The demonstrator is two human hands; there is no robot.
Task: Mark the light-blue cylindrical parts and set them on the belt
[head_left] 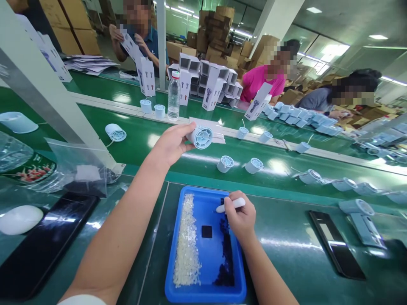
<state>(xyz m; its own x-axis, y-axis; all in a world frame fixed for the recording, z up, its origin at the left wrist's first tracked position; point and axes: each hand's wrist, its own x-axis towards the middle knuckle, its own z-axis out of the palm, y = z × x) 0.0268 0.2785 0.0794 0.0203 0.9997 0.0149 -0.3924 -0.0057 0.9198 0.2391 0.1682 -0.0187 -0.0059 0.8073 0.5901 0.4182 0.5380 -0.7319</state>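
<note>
My left hand [173, 144] is stretched forward over the near edge of the green belt, its fingers wrapped round a light-blue round plastic part [202, 137] with a spoked end. My right hand [241, 214] pinches a white pen-like tool [231, 205] above the right side of a blue tray [173, 258]. Down the tray's left side lies a heap of small clear, whitish pieces [186, 254]. Dark small pieces [226, 254] are gathered along its right side. A black square [206, 231] lies near the tray's middle.
Similar light-blue parts [254, 165] stand along the green belt [187, 169]. A water bottle [174, 95] and white boxes [213, 91] are beyond. A phone [337, 245] lies to the right, a dark flat device [47, 241] and plastic bag [84, 169] to the left. Several people work across the belt.
</note>
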